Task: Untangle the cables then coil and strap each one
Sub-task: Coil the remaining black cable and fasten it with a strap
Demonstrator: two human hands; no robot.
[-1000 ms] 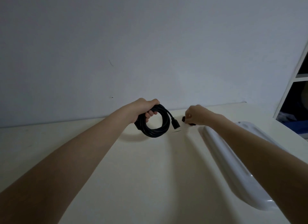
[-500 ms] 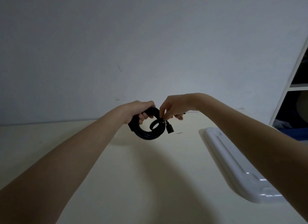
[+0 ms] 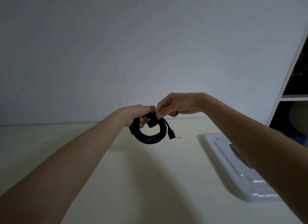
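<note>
A black cable wound into a round coil [image 3: 150,137] hangs in the air above the cream table [image 3: 133,182]. My left hand [image 3: 141,112] grips the coil's top left part. One plug end [image 3: 171,135] dangles at the coil's right side. My right hand [image 3: 175,106] pinches a black strap [image 3: 152,122] at the top of the coil, right beside my left fingers. A dark bit of the strap [image 3: 176,113] shows under my right palm.
A long white tray [image 3: 233,165] lies on the table at the right, partly under my right forearm. A white shelf unit [image 3: 293,93] stands at the far right. A plain wall [image 3: 116,48] rises behind the table.
My right hand left the table's back edge with the black strap, came to the coil and now holds the strap over its top. The coil has risen slightly.
</note>
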